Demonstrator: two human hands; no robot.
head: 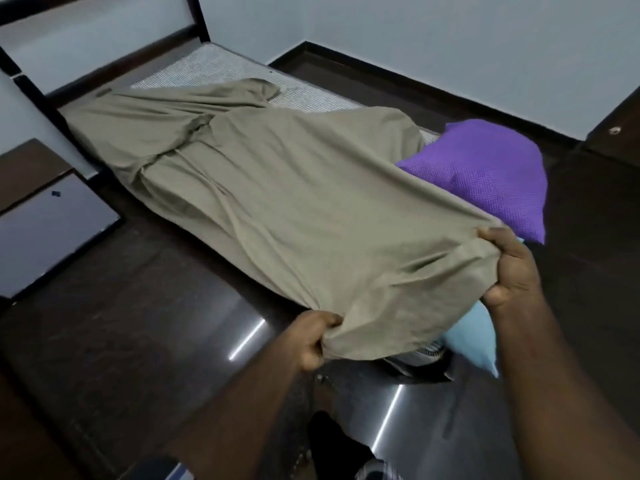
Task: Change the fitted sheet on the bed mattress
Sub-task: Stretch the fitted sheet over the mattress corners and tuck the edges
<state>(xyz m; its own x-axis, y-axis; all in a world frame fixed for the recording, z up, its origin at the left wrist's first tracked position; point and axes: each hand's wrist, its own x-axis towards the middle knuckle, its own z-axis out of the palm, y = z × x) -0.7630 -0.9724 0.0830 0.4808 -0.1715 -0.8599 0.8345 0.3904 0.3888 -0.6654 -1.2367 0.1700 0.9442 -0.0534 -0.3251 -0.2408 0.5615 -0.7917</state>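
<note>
Head view of a bed being fitted with a sheet. The olive sheet [277,202] lies loosely along the mattress [221,69], whose striped surface shows bare at the far end near the dark headboard [104,39]. The left hand [313,341] has its grip clamped on the sheet's near edge, fingers curled into bunched cloth. The right hand [509,268] has its grip clamped on the same edge further right, fingers hooked over the hem, the cloth stretched between both hands. A purple pillow [485,178] lies just beside the sheet on the right; a light blue pillow [474,341] shows below the right hand. A dark bedside cabinet [45,209] stands to the left on the glossy dark floor [121,341].
</note>
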